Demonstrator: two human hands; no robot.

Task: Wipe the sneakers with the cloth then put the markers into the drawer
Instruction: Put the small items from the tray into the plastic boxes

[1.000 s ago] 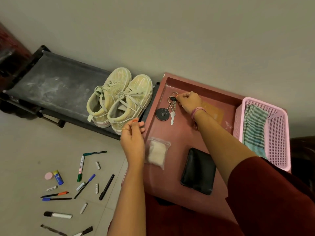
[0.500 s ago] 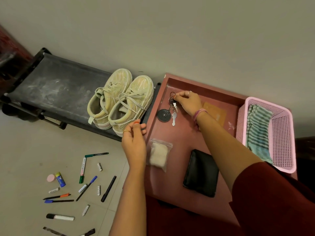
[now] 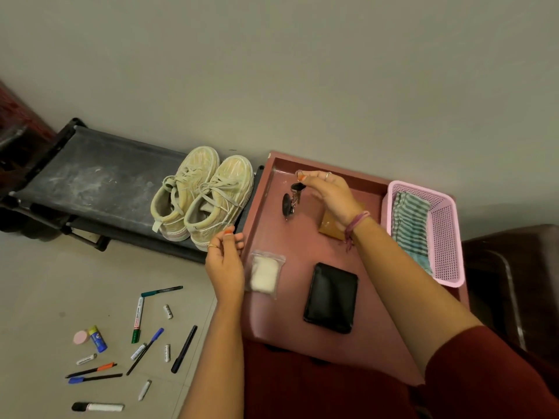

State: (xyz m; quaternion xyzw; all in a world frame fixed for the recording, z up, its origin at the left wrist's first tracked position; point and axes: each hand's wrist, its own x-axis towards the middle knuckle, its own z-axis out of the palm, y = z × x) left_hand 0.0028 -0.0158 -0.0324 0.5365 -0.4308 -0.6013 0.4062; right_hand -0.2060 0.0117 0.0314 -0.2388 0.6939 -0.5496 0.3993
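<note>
A pair of pale yellow sneakers point(image 3: 203, 192) stands on the right end of a low black rack point(image 3: 99, 176). A striped green cloth point(image 3: 410, 228) lies in a pink basket point(image 3: 447, 237) at the right of the reddish cabinet top point(image 3: 305, 237). Several markers and pens point(image 3: 137, 322) lie scattered on the floor at lower left. My right hand point(image 3: 329, 195) pinches a bunch of keys point(image 3: 292, 199), which hangs above the cabinet top. My left hand point(image 3: 225, 261) hovers by the cabinet's left edge with loosely curled fingers, holding nothing.
On the cabinet top lie a small plastic bag with white contents point(image 3: 265, 275), a black wallet point(image 3: 331, 297) and a brown card holder point(image 3: 331, 225). A glue stick point(image 3: 97, 338) and a pink round eraser point(image 3: 80, 338) lie among the markers. A dark seat point(image 3: 511, 285) stands at right.
My right hand has lifted the keys off the cabinet top; they now dangle. My left hand stays by the cabinet edge.
</note>
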